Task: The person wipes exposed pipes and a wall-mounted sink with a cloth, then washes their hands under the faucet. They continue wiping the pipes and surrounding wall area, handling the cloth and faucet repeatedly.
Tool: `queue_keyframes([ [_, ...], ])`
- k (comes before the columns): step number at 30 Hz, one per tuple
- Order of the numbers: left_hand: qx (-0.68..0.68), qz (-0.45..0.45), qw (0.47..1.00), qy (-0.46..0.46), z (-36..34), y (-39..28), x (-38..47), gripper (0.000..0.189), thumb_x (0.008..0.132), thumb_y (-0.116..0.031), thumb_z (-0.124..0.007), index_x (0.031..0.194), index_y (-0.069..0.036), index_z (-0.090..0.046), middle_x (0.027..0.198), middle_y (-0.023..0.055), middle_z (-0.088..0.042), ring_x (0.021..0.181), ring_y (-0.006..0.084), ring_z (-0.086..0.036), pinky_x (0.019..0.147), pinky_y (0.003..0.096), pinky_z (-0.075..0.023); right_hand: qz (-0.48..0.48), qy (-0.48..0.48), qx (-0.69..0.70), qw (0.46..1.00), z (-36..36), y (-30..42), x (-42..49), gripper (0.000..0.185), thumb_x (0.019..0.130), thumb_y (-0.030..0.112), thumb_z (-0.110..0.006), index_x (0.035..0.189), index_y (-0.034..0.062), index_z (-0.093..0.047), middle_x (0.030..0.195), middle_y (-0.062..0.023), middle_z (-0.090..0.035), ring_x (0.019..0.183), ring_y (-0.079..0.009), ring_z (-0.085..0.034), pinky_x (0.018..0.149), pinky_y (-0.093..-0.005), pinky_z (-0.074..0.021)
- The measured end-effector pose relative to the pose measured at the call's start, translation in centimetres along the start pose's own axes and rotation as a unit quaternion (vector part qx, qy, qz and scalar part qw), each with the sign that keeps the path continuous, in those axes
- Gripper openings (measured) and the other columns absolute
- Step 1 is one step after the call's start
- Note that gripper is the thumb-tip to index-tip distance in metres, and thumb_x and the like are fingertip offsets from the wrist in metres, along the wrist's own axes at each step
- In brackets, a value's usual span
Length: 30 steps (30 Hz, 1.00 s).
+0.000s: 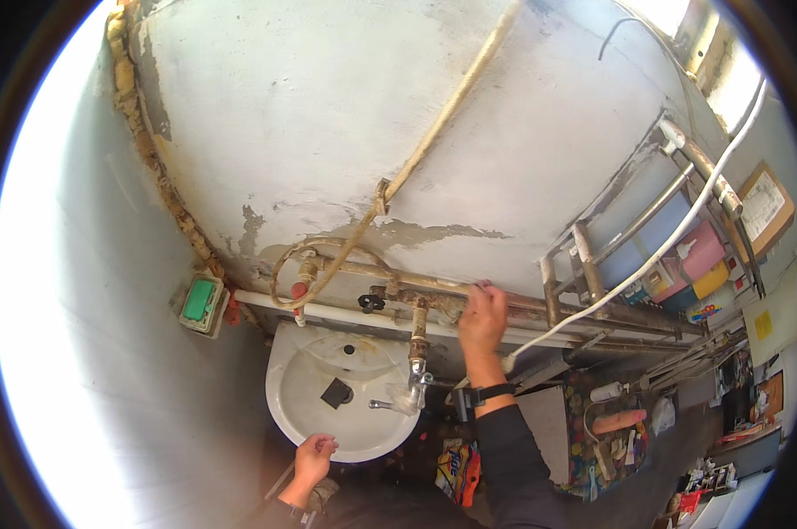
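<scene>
My right hand (484, 324) reaches up to the rusty metal pipe (431, 283) that runs along the wall. Its bent fingertips meet or nearly meet the pipe; whether they hold something small is unclear. Below, my left hand (314, 457) is at the front rim of the white washbasin (282, 410), fingers curled with no object visible in them. Over the basin's right side, a chrome tap (417, 383) hangs from a corroded pipe fitting (419, 324). A dark square piece (336, 393) lies in the basin, partly over the drain.
A black valve handwheel (371, 303) and a red-handled valve (298, 291) sit left of my right hand. A pale hose (431, 135) loops down the wall. Green soap (199, 299) rests in a wall dish. A white cable (662, 261) crosses pipework at right. A detergent bag (456, 471) stands below.
</scene>
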<state>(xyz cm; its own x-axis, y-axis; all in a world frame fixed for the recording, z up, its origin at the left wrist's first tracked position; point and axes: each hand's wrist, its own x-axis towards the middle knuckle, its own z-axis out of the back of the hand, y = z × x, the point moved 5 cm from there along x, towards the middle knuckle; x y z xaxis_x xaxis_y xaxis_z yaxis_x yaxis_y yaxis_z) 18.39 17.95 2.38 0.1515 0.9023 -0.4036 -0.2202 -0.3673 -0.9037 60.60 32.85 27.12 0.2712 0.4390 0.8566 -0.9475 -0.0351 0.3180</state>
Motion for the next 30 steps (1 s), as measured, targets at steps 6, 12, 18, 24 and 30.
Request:
queue_keyframes([
  [6,0.007,-0.055,0.996,0.063,-3.2,-5.2,2.8,0.020,0.108,-0.010,-0.065,0.121,0.004,-0.071,0.103,0.0138,-0.082,0.096,0.0182,-0.078,0.089,0.0328,-0.0621,-0.009,0.101,-0.015,0.995,0.2,-0.8,0.0,0.024,0.088,-0.002,-0.073,0.111,0.0045,-0.078,0.110,-0.0154,-0.067,0.105,-0.0385,-0.069,0.092,-0.0459,-0.0589],
  [12,-0.027,-0.029,0.999,-0.004,-0.4,-4.2,1.4,0.019,0.107,-0.009,-0.065,0.119,0.005,-0.071,0.102,0.0136,-0.081,0.094,0.0185,-0.078,0.089,0.0328,-0.0622,-0.061,0.045,-0.082,0.994,1.9,-2.3,-0.3,0.019,0.089,-0.001,-0.076,0.107,0.0042,-0.078,0.108,-0.0157,-0.067,0.098,-0.0387,-0.072,0.083,-0.0476,-0.0613],
  [18,-0.040,0.011,0.999,0.021,-1.8,-1.7,1.1,0.019,0.107,-0.009,-0.065,0.118,0.005,-0.070,0.102,0.0141,-0.081,0.092,0.0187,-0.077,0.088,0.0328,-0.0619,0.008,0.046,0.019,0.999,-0.5,0.6,-0.7,0.015,0.093,0.000,-0.077,0.108,0.0020,-0.078,0.109,-0.0165,-0.069,0.099,-0.0383,-0.074,0.085,-0.0439,-0.0624],
  [24,-0.038,-0.030,0.997,0.054,-3.8,-5.6,2.1,0.019,0.108,-0.010,-0.066,0.119,0.004,-0.071,0.104,0.0128,-0.081,0.094,0.0179,-0.076,0.089,0.0320,-0.0608,-0.203,0.175,0.201,0.942,2.4,0.7,-1.7,0.018,0.096,0.004,-0.079,0.113,-0.0012,-0.078,0.108,-0.0136,-0.072,0.096,-0.0278,-0.077,0.082,-0.0355,-0.0626],
  [30,-0.041,-0.110,0.991,0.063,-3.9,-14.0,0.4,0.022,0.109,-0.013,-0.067,0.123,0.003,-0.072,0.105,0.0110,-0.081,0.097,0.0170,-0.075,0.091,0.0319,-0.0597,-0.204,0.055,0.304,0.929,10.9,6.6,-2.7,0.019,0.096,0.004,-0.081,0.110,-0.0022,-0.071,0.114,-0.0145,-0.073,0.099,-0.0234,-0.076,0.085,-0.0369,-0.0629],
])
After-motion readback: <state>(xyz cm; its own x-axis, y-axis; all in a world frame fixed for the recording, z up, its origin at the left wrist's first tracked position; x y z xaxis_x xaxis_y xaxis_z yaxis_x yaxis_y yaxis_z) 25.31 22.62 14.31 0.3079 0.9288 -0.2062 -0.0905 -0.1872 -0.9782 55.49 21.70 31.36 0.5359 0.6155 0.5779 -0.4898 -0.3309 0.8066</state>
